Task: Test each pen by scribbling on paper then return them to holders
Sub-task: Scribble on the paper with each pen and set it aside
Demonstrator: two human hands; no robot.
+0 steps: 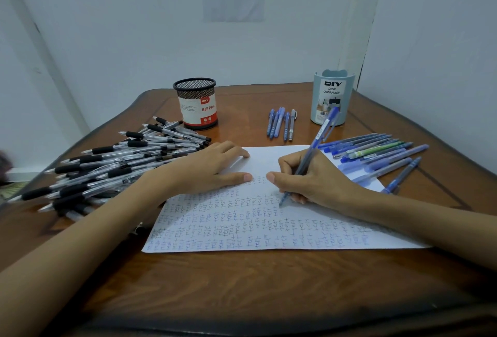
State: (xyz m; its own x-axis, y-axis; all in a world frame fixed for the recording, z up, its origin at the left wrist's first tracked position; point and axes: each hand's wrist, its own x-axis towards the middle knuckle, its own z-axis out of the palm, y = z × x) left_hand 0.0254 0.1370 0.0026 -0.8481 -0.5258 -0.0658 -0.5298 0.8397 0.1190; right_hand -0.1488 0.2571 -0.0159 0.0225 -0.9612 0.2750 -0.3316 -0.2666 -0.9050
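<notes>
Left hand flat, pinning white scribbled paper sheet; right hand pinches slim blue plastic pen, tip at sheet: keep strokes short, light.

Glossy grained wood tabletop; matt white paper; black metal mesh holder; smooth pale-blue plastic organizer; clear plastic pens.
</notes>
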